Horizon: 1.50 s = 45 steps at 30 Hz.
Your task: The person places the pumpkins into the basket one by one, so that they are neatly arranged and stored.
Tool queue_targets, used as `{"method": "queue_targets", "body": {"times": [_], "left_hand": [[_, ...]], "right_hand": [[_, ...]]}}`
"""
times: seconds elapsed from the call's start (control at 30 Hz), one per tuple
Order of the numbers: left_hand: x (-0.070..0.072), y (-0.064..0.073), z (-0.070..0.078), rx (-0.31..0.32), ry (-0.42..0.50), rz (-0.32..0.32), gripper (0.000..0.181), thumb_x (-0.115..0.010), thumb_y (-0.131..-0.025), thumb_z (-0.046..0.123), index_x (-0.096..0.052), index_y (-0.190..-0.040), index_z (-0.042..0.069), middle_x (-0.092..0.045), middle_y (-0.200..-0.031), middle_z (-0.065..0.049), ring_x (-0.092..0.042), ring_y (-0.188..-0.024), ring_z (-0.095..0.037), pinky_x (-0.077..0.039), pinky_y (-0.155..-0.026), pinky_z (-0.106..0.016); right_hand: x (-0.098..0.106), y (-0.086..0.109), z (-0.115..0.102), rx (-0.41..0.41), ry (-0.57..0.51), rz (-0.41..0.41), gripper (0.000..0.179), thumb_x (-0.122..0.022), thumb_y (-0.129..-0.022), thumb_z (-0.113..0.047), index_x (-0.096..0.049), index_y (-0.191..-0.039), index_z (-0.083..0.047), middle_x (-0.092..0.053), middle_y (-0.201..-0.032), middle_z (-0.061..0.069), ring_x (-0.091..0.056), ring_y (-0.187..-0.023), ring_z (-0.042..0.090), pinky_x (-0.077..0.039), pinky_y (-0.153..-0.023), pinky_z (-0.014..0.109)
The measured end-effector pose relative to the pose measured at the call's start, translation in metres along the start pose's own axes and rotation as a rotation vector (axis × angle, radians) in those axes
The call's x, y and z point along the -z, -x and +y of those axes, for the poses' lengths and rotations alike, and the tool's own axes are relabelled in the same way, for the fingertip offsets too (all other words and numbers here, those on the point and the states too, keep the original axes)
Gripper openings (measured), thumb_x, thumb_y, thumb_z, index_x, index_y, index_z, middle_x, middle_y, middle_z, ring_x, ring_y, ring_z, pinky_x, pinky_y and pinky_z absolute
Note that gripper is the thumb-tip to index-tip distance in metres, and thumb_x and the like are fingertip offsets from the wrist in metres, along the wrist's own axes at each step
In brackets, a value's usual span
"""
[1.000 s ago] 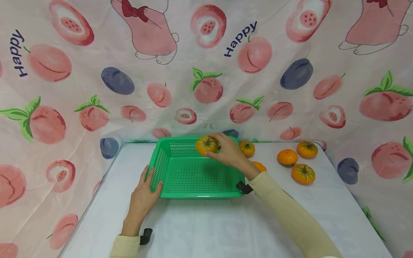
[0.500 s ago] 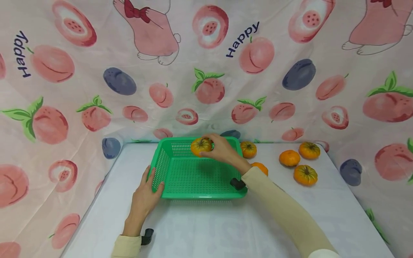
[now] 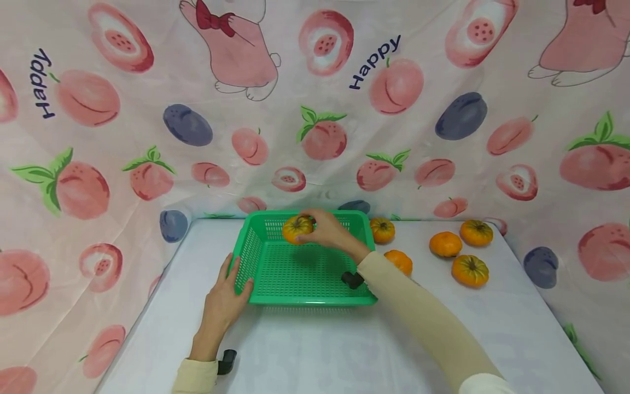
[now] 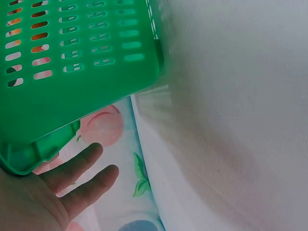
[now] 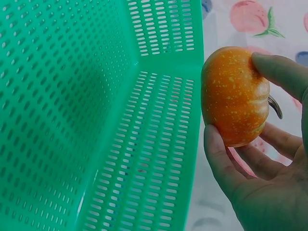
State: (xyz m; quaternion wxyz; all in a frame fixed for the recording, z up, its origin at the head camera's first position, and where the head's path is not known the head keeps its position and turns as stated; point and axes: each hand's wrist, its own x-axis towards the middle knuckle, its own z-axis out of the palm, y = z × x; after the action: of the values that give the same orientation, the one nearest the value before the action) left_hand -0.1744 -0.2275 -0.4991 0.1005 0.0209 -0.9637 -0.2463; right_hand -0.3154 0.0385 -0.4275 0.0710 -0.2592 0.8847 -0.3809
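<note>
A small orange pumpkin (image 3: 297, 230) with green-streaked ribs is pinched between the thumb and fingers of my right hand (image 3: 327, 231). It hangs above the back part of a green plastic basket (image 3: 313, 300); nothing lies on the part of the basket floor in sight. In the right wrist view the pumpkin (image 5: 235, 96) shows its curved stem facing my palm, and the basket wall (image 5: 161, 130) is beside it. My left hand (image 3: 223, 303) rests against the basket's left front corner. In the left wrist view two fingers (image 4: 91, 190) stretch out straight below the basket rim.
Right of the basket, one pumpkin (image 3: 382, 230) sits by its back corner and another (image 3: 399, 261), partly behind my right sleeve, is nearer. A group of pumpkins (image 3: 470, 271) lies farther right on the white table (image 3: 315, 355). A fruit-print cloth (image 3: 285, 137) hangs behind.
My right hand has moved left with the pumpkin and slightly down over the basket. The left hand keeps its place at the corner. The whole view has shifted a little.
</note>
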Motion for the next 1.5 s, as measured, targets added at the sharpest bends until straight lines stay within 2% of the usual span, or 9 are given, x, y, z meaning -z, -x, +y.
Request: {"method": "queue_targets", "body": {"times": [0.2,0.47,0.8,0.93,1.13,1.3,1.5], "left_hand": [[0.0,-0.001,0.0,-0.003,-0.002,0.002,0.07,-0.055,-0.096,0.039,-0.032,-0.154,0.007,-0.022,-0.163,-0.012,-0.068,-0.1,-0.04,-0.054,-0.061,-0.043],[0.0,-0.001,0.0,0.004,-0.006,-0.01,0.071,-0.055,-0.096,0.04,-0.031,-0.155,0.008,-0.022,-0.163,-0.012,-0.068,-0.101,-0.04,-0.054,-0.062,-0.044],[0.002,-0.001,-0.001,0.017,-0.011,-0.013,0.07,-0.054,-0.097,0.04,-0.03,-0.155,0.008,-0.02,-0.164,-0.012,-0.066,-0.104,-0.042,-0.054,-0.066,-0.047],[0.002,0.0,0.0,0.01,-0.005,-0.011,0.07,-0.055,-0.097,0.038,-0.03,-0.155,0.007,-0.021,-0.164,-0.013,-0.067,-0.1,-0.042,-0.054,-0.063,-0.046],[-0.001,0.001,-0.001,0.015,-0.005,-0.031,0.07,-0.054,-0.097,0.039,-0.028,-0.156,0.009,-0.02,-0.164,-0.011,-0.067,-0.102,-0.041,-0.054,-0.066,-0.047],[-0.002,0.001,0.0,0.014,-0.003,-0.031,0.071,-0.053,-0.097,0.04,-0.028,-0.156,0.01,-0.02,-0.164,-0.011,-0.067,-0.101,-0.04,-0.054,-0.067,-0.047],[0.002,0.001,0.002,0.012,-0.002,-0.025,0.071,-0.053,-0.097,0.04,-0.028,-0.156,0.009,-0.02,-0.164,-0.012,-0.066,-0.104,-0.042,-0.054,-0.07,-0.05]], "right_hand": [[-0.01,-0.011,0.001,-0.009,-0.012,-0.015,0.061,-0.078,-0.084,-0.034,-0.055,-0.138,-0.015,-0.058,-0.134,0.007,-0.057,-0.115,0.025,-0.052,-0.092,0.041],[-0.025,-0.024,0.002,-0.002,-0.021,-0.054,0.053,-0.076,-0.086,-0.03,-0.058,-0.133,-0.014,-0.058,-0.135,0.009,-0.059,-0.112,0.023,-0.053,-0.091,0.036],[-0.042,-0.038,0.003,-0.063,-0.005,-0.091,0.059,-0.075,-0.087,-0.033,-0.053,-0.139,-0.014,-0.055,-0.141,0.008,-0.056,-0.119,0.025,-0.05,-0.097,0.04],[-0.048,-0.041,0.004,-0.075,-0.002,-0.104,0.063,-0.074,-0.088,-0.031,-0.051,-0.142,-0.012,-0.054,-0.142,0.01,-0.055,-0.122,0.027,-0.049,-0.099,0.043],[-0.061,-0.044,0.01,-0.084,0.026,-0.124,0.055,-0.073,-0.088,-0.031,-0.055,-0.137,-0.013,-0.058,-0.135,0.01,-0.057,-0.115,0.026,-0.051,-0.095,0.041],[-0.07,-0.049,0.013,-0.1,0.022,-0.127,0.054,-0.075,-0.087,-0.031,-0.058,-0.135,-0.014,-0.059,-0.135,0.009,-0.057,-0.115,0.025,-0.051,-0.097,0.041],[-0.079,-0.056,0.016,-0.063,0.052,-0.135,0.057,-0.075,-0.087,-0.033,-0.056,-0.138,-0.013,-0.058,-0.136,0.008,-0.057,-0.116,0.024,-0.05,-0.098,0.04]]}}
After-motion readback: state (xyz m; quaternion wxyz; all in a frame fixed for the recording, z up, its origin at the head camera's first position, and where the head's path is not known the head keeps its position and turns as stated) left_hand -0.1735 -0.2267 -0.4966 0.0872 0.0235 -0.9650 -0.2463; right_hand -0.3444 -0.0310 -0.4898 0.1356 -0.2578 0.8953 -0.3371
